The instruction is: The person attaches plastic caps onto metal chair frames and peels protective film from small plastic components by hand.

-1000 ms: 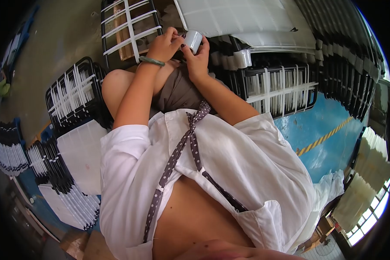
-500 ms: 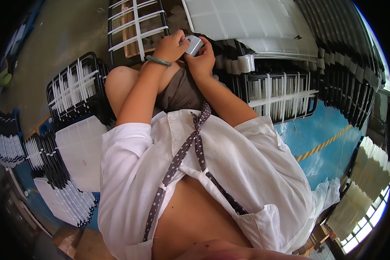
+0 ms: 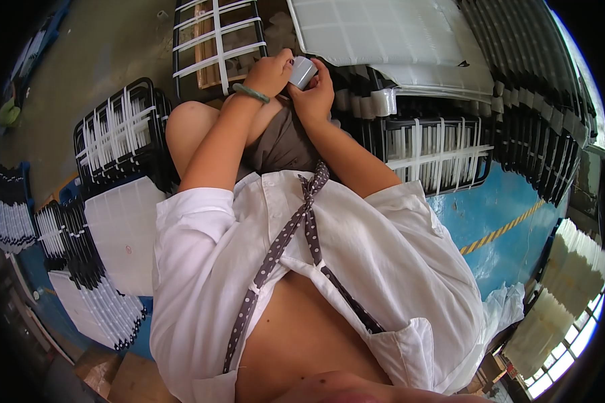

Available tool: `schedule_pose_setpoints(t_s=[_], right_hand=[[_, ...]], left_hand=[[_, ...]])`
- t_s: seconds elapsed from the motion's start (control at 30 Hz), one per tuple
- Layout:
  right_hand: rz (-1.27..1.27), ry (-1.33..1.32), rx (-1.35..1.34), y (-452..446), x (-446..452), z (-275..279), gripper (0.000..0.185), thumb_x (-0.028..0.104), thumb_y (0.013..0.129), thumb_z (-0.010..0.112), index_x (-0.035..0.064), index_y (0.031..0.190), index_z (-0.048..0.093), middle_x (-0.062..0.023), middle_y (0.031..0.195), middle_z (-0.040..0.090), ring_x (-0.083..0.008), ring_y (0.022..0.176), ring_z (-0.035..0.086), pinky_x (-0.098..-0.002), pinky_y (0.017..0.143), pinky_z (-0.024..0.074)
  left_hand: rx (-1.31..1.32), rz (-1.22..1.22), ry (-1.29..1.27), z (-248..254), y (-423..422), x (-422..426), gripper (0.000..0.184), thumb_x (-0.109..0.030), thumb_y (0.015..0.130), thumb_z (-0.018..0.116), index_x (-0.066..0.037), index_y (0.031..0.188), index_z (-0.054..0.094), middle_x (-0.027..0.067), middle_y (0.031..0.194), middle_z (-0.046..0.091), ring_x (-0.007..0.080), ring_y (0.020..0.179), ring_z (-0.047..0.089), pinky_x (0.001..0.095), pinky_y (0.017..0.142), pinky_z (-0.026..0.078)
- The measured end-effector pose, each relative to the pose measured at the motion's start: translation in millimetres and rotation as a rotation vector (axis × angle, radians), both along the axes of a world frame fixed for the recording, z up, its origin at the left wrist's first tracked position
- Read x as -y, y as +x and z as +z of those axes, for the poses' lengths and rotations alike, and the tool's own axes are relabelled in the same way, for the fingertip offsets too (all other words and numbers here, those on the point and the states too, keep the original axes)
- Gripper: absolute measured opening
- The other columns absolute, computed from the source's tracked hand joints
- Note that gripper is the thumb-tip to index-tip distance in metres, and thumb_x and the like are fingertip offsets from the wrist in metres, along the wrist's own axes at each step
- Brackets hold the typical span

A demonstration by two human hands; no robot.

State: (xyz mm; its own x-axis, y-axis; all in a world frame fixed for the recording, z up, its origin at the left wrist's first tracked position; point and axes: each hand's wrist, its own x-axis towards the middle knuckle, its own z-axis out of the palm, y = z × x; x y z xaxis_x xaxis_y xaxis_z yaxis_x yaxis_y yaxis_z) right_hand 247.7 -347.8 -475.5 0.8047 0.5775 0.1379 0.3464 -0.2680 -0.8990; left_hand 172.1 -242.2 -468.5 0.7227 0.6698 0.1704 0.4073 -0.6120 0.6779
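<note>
A small glossy grey-white cylinder (image 3: 304,72), whose kind I cannot make out, is gripped in my right hand (image 3: 315,97), with the thumb on the near side and the fingers round its right edge. Close against the cylinder's left side is my left hand (image 3: 272,74), its fingers curled together; whatever is between them is hidden. A green bangle (image 3: 251,93) circles my left wrist. Both hands are above my lap, over the brown-grey shorts (image 3: 282,141). Just beyond the left hand stands a black frame (image 3: 262,40) wrapped in white straps.
White padded panels (image 3: 390,33) lie stacked at the upper right, above strapped black frames (image 3: 440,151). More strapped frames (image 3: 118,131) stand at my left. A tall row of black frames (image 3: 537,148) runs along the right, near a yellow-black floor stripe (image 3: 500,230).
The cylinder has tilted more upright in my right hand. My left fingers have curled and drawn slightly back towards its left edge. The view has shifted a little.
</note>
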Motion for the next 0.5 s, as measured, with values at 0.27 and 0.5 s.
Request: schedule_pose_setpoints(t_s=[0.27, 0.5], right_hand=[[0.097, 0.015, -0.278, 0.4, 14.3, 7.9, 0.065, 0.013, 0.059, 0.073, 0.0043, 0.110, 0.034, -0.0127, 0.086, 0.054, -0.0190, 0.074, 0.056, -0.0297, 0.067, 0.0470], [0.186, 0.054, -0.624, 7.9, 11.4, -14.7, 0.064, 0.017, 0.060, 0.075, 0.0024, 0.105, 0.032, -0.0157, 0.093, 0.050, -0.0205, 0.081, 0.054, -0.0307, 0.070, 0.0470]], left_hand=[[0.015, 0.195, -0.110, -21.6, 8.8, -22.7, 0.007, -0.010, 0.089, 0.044, -0.008, 0.094, 0.048, 0.0089, 0.084, 0.068, 0.0265, 0.076, 0.066, 0.0355, 0.064, 0.051], [0.124, 0.276, -0.438, -41.9, 16.6, -42.8, 0.007, -0.012, 0.088, 0.050, -0.006, 0.087, 0.055, 0.0056, 0.073, 0.068, 0.0133, 0.066, 0.066, 0.0264, 0.059, 0.051]])
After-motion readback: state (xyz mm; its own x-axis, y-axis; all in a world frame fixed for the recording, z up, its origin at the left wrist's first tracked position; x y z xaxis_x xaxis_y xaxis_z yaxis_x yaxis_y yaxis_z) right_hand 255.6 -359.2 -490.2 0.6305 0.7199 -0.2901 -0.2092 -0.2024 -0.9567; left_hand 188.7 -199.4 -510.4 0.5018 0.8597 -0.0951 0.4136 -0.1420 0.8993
